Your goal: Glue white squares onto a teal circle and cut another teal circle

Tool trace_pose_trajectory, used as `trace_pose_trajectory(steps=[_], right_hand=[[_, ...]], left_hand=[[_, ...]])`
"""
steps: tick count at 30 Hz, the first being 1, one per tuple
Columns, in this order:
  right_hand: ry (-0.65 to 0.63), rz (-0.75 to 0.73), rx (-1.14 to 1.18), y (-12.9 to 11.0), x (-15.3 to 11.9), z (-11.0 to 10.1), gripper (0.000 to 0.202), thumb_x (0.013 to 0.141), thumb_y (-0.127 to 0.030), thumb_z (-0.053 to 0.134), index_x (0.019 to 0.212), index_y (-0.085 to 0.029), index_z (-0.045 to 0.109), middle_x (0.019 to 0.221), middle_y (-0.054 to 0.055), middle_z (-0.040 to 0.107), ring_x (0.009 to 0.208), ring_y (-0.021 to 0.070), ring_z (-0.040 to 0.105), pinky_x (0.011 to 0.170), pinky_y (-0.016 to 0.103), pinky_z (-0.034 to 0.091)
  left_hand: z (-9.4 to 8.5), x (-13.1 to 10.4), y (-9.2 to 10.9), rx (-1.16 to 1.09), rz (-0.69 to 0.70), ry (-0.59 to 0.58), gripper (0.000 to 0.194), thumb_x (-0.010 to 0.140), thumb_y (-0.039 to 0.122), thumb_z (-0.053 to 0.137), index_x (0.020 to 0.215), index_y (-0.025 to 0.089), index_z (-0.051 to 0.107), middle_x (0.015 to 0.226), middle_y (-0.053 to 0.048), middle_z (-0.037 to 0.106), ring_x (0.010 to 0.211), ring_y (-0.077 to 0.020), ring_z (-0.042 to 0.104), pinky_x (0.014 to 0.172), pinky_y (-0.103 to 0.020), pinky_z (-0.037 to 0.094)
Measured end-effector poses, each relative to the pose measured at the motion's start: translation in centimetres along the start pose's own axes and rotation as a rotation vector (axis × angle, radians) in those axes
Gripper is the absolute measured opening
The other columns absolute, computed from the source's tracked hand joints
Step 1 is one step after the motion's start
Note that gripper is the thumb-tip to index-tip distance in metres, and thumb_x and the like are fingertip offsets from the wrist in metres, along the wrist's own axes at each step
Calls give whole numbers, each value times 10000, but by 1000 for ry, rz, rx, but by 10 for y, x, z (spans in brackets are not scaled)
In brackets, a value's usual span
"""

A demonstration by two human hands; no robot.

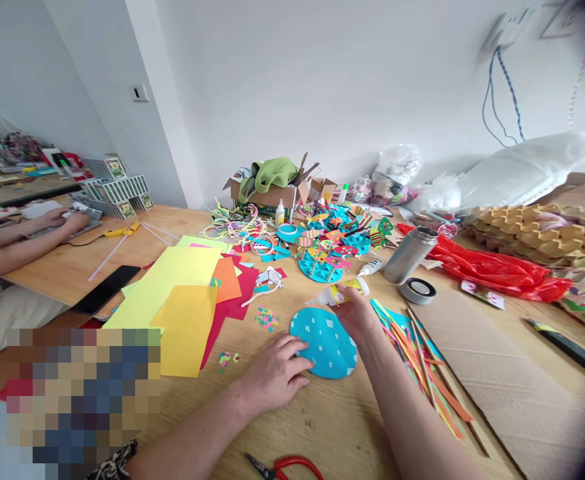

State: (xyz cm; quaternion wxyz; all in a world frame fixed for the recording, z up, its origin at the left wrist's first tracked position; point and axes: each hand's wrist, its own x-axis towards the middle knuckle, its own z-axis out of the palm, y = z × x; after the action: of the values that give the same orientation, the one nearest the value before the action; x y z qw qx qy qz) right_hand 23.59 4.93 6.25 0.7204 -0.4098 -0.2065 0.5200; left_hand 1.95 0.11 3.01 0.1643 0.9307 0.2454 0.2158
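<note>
A round blue disc with pale, glue-like spots lies flat on the wooden table. The spread fingers of my left hand rest on its left edge. Above the disc's upper right side, my right hand grips a glue bottle, tilted so its nozzle points left. Small coloured paper dots lie in a pile left of the disc, with a few more paper bits lower down. Beyond the bottle stands a finished-looking blue craft piece covered in colourful paper shapes.
Yellow paper sheets spread to the left. Paper strips and cardboard lie right. A steel flask stands beside its lid. Red-handled cutters are at the near edge. Another person's hands work far left.
</note>
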Motion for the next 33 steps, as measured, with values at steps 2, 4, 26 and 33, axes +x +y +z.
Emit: trace_pose_trajectory(steps=[2,4,26,33], right_hand=[[-14,23,60,0,1,0,228,581,-162,768,741,-193,609,674,-41,657,605,121,619,585,250,570],[-23,46,103,0,2,1,225,589,-119,752,752,-187,612,684,-30,665,602,125,622,587,258,575],[156,90,311,-20,-4,-8,574,734,-774,406,588,-222,471,442,0,499,400,148,493,392,285,424],[50,54,250,-21,-11,-3,537,745,-706,428,525,-217,456,403,-23,425,365,125,421,391,273,368]], left_hand=[[1,0,-1,1,0,-2,245,804,264,690,1048,233,683,1225,-51,604,1172,-223,486,1063,-414,365],[1,0,-1,2,-2,-5,252,804,261,690,1054,232,682,1231,-54,602,1174,-225,485,1065,-417,363],[-3,1,1,9,-1,-21,248,812,267,678,1057,230,683,1227,-63,607,1167,-234,500,1061,-436,370],[-1,0,0,17,5,-10,256,804,265,689,1060,244,679,1227,-54,602,1176,-228,491,1059,-426,368]])
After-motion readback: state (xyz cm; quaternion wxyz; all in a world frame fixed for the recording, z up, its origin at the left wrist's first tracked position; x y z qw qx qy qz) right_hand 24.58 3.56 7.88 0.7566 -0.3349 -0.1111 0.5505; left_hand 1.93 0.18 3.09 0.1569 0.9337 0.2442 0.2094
